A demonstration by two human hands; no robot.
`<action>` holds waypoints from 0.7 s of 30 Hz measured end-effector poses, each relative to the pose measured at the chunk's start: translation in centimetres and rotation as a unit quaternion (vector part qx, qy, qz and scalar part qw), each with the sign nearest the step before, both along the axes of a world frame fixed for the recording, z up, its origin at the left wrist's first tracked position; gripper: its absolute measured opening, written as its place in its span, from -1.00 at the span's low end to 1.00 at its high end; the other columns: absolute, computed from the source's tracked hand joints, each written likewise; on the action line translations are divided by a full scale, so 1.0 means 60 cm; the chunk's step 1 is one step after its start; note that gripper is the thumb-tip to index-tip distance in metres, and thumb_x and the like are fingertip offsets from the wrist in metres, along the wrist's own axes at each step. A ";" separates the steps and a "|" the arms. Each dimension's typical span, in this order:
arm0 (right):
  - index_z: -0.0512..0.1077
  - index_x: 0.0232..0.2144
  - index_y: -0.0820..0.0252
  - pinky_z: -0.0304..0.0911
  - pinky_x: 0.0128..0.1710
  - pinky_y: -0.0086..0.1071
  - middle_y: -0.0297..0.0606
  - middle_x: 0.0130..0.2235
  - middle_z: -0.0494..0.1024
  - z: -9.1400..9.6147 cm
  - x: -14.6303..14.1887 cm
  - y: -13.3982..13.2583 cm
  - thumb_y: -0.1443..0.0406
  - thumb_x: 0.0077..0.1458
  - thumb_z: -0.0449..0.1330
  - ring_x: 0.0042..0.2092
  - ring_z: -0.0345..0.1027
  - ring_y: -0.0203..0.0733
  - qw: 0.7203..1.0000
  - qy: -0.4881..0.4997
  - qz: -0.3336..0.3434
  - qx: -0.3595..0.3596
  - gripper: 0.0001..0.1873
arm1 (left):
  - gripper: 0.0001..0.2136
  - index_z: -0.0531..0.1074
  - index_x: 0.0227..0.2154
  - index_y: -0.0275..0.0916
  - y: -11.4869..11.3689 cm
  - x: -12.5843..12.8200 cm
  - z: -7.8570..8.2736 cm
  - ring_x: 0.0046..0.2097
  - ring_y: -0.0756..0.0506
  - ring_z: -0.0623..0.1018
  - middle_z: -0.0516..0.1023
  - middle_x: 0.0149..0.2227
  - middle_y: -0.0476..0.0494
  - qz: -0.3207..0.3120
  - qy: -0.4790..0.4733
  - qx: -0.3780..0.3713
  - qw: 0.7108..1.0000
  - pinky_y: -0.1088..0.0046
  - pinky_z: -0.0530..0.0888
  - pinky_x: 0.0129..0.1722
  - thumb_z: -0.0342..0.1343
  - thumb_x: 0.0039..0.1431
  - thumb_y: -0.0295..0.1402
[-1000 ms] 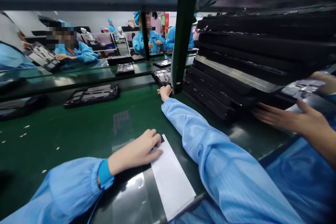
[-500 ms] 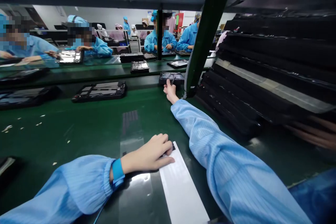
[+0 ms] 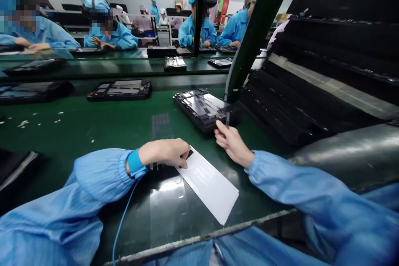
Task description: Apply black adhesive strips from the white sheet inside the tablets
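The left grip (image 3: 165, 153) lies curled on the near end of a white paper strip (image 3: 210, 185), its fingertips over a small black tab (image 3: 189, 154). Whether it is clenched on the tab or only pressing down on it, I cannot tell, but the weight of the hand seems to keep the strip flat and in place on the green tabletop (image 3: 93, 133). The right grip (image 3: 232, 143) is closed in a thumb-and-forefinger pinch around a slim tool (image 3: 227, 119), whose upright tip stands just beside the near corner of a black tablet housing (image 3: 199, 108). That hold suits fine, precise work, and the housing lies flat and within easy reach between the hands, tilted at an angle to the strip.

A blue anti-static wrist strap (image 3: 135, 162) circles the left wrist, and its thin blue cord (image 3: 123, 212) trails down off the near edge, probably to keep the person grounded around the electronics. Further along the tabletop sits another black housing (image 3: 120, 90), spaced well apart from the first. To the right, a deep stack of black panels (image 3: 311, 87) leans on a rack behind a green upright post (image 3: 258, 37), clear of the working area. Co-workers in blue smocks (image 3: 199, 31) sit at the far side of the line.
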State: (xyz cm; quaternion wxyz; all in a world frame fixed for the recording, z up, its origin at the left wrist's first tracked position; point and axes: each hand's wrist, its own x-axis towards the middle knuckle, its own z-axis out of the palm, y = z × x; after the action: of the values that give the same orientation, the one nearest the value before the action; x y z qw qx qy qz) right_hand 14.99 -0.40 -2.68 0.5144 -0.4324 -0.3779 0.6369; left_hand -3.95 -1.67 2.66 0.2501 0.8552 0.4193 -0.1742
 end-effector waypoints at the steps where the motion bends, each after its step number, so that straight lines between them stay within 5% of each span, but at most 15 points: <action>1: 0.22 -0.63 0.29 -0.35 -0.73 -0.60 -0.59 -0.74 -0.02 0.001 0.022 -0.033 0.11 -0.03 0.22 -0.72 -0.27 -0.60 1.000 -0.012 0.005 -0.016 -0.60 | -0.87 0.34 -0.49 -0.26 0.002 -0.002 -0.002 -0.45 -0.02 0.36 0.41 -0.43 -0.06 -0.002 -0.014 0.002 1.000 0.51 0.21 -0.53 0.10 -0.04 -0.29; 8: 0.35 -0.54 0.28 -0.30 -0.67 -0.54 -0.54 -0.74 0.01 0.020 0.137 -0.223 -0.02 -0.03 0.15 -0.67 -0.26 -0.54 0.970 -0.170 0.038 -0.169 -0.56 | -0.86 0.30 -0.55 -0.26 0.009 -0.006 -0.005 -0.52 0.03 0.32 0.37 -0.54 0.02 0.004 -0.103 0.019 0.995 0.53 0.18 -0.56 0.10 -0.02 -0.31; 13: 0.39 -0.66 0.26 -0.11 -0.63 -0.45 -0.44 -0.84 0.06 0.061 0.188 -0.256 -0.07 0.03 0.03 -0.74 -0.15 -0.47 0.906 -0.357 0.140 -0.181 -0.45 | -0.85 0.30 -0.50 -0.28 0.001 0.028 -0.008 -0.49 0.05 0.32 0.37 -0.51 0.02 0.051 -0.298 0.072 0.951 0.55 0.26 -0.49 0.02 0.10 -0.32; 15: 0.39 -0.65 0.24 -0.02 -0.62 -0.44 -0.42 -0.82 0.11 0.078 0.190 -0.234 -0.07 0.02 0.03 -0.73 -0.05 -0.43 0.892 -0.417 0.123 -0.121 -0.47 | -0.90 0.32 -0.43 -0.29 -0.003 0.044 -0.019 -0.42 0.05 0.36 0.41 -0.43 -0.01 0.060 -0.383 0.101 0.916 0.55 0.31 -0.41 0.00 0.11 -0.37; 19: 0.44 -0.52 0.23 0.05 -0.60 -0.45 -0.42 -0.73 0.25 0.090 0.161 -0.148 0.10 -0.02 0.17 -0.67 0.09 -0.39 0.857 -0.499 0.041 0.127 -0.71 | -0.89 0.37 -0.32 -0.30 -0.006 0.067 -0.048 -0.29 0.00 0.42 0.45 -0.30 -0.08 0.052 -0.442 0.123 0.887 0.51 0.35 -0.31 0.01 0.06 -0.50; 21: 0.45 -0.45 0.22 0.12 -0.55 -0.46 -0.40 -0.63 0.37 0.082 0.143 -0.104 0.23 -0.02 0.20 -0.62 0.17 -0.39 0.821 -0.512 0.073 0.242 -0.85 | -0.85 0.39 -0.30 -0.31 -0.006 0.074 -0.061 -0.29 0.01 0.42 0.45 -0.29 -0.09 0.059 -0.454 0.126 0.880 0.52 0.35 -0.31 0.01 0.04 -0.53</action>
State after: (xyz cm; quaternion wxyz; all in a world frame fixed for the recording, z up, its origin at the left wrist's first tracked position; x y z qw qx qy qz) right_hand 23.60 -6.62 2.27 0.2872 -0.5291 -0.7593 0.2470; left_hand 0.47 -2.01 -0.98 0.3128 0.8386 0.3279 0.3022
